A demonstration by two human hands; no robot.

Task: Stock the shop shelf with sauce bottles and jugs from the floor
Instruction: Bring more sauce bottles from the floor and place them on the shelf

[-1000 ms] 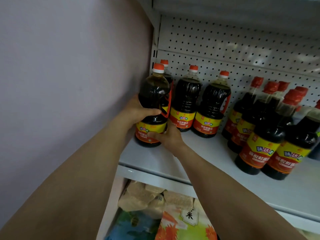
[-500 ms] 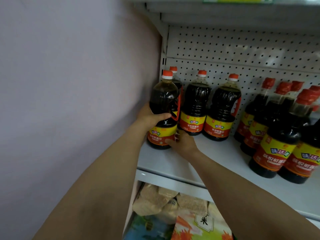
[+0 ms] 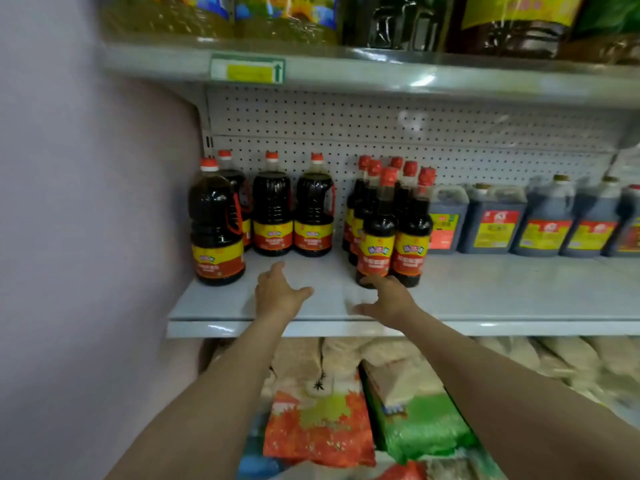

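My left hand [image 3: 278,294] and right hand [image 3: 388,299] hover empty over the shelf [image 3: 485,299] front edge, fingers spread; a sauce jug [image 3: 216,225] stands at its left end.

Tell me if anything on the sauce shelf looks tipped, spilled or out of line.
Nothing tipped or spilled. The dark handled sauce jug with the red cap at far left stands forward of the three jugs behind it, breaking the row. Both hands are empty.
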